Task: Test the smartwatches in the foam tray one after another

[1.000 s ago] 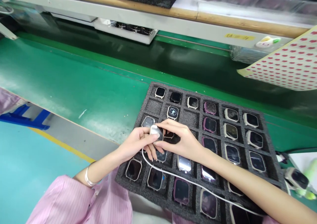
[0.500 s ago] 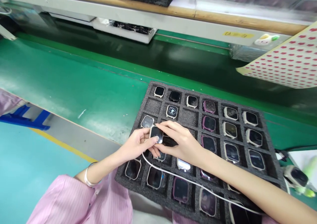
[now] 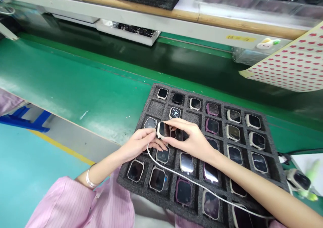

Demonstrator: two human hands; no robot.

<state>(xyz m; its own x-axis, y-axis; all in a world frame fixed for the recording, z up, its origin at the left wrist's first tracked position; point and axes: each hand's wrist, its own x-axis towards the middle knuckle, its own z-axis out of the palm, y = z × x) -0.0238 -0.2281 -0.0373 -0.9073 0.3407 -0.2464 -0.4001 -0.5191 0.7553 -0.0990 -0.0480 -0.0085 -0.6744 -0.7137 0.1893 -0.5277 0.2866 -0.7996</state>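
Above the left part of a dark foam tray (image 3: pixel 274 144), my right hand (image 3: pixel 193 139) grips a pale-framed smartwatch case (image 3: pixel 164 129) between thumb and fingers. Its dark screen is tilted, and no strap shows on it. Close against its left edge, my left hand (image 3: pixel 141 142) is closed, with thumb and forefinger pinched together and the other fingers stretched under the watch. A white cable (image 3: pixel 181 178) runs up from the lower right into my left hand; its end is hidden by the fingers. Around both hands, strapless watch cases in silver, purple and black lie in the tray's compartments.
A green bench (image 3: pixel 63 86) stretches to the left. Behind stands a shelf with a wooden edge (image 3: pixel 126 2), and a white box (image 3: pixel 131 34) lies beneath it. A red-patterned sheet (image 3: pixel 295 63) hangs at right, above another watch (image 3: pixel 299 180). A blue stool (image 3: pixel 27 120) is at left.
The watch has turned and shifted slightly up and right. My left thumb has come off its screen to its left edge, while my right hand keeps hold of it.
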